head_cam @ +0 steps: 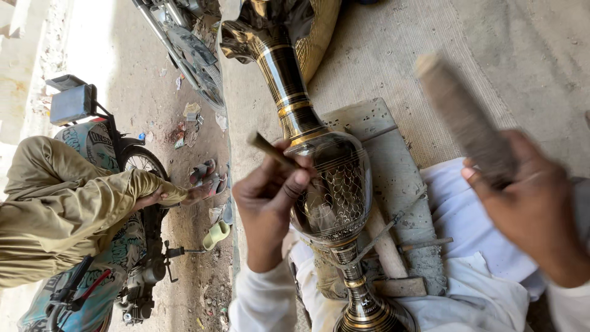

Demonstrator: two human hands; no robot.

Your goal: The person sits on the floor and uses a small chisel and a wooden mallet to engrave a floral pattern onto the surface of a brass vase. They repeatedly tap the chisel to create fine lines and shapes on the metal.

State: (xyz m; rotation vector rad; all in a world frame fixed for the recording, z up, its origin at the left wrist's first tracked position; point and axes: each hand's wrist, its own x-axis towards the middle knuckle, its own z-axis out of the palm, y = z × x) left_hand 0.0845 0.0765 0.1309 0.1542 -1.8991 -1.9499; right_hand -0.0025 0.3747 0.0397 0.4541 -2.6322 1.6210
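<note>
A tall black and gold metal vase [332,184] lies across my lap, its neck pointing away and its foot near me. A fine scale pattern is cut into its round belly. My left hand [270,197] pinches a short metal chisel [270,150] with its tip against the vase's belly. My right hand [531,203] is raised at the right and grips a worn wooden mallet [461,117], which is blurred by motion. White cloth [473,270] covers my legs under the vase.
A grey wooden block [393,154] lies under the vase on a woven mat [381,55]. Thin metal tools [424,245] rest on the block. At the left a person in olive clothes [55,209] sits by a motorcycle [129,270]; sandals [206,172] lie on the dirt.
</note>
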